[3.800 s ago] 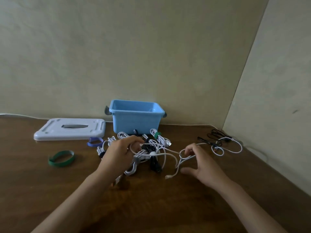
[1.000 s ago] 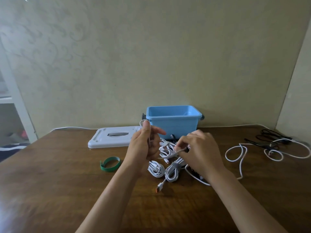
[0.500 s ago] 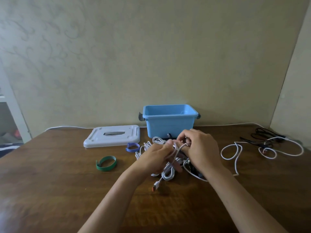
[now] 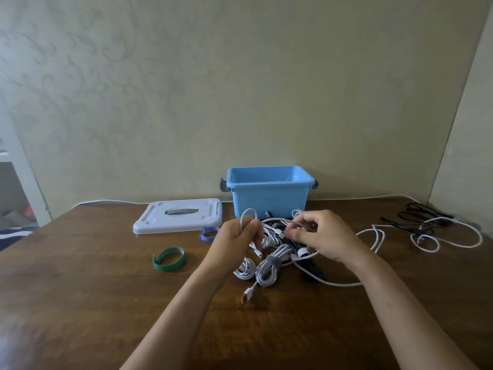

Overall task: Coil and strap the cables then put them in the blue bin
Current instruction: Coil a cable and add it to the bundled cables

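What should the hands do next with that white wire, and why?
Probably lay another loop into the left hand. It already grips a small loop of the white cable, the right hand pinches the next stretch, and much of it trails loose across the table.

Dark brown wooden table point(image 4: 80, 303) against a beige wall

On it stand an open light blue plastic bin point(image 4: 269, 201) at the back, with a flat white plastic lid point(image 4: 178, 219) to its left. Nearer lie a green strap loop point(image 4: 169, 259), a small purple strap point(image 4: 209, 233), a heap of white coiled cables point(image 4: 266, 271), and at right a loose white cable point(image 4: 453, 244) beside thin black cables point(image 4: 416, 217)
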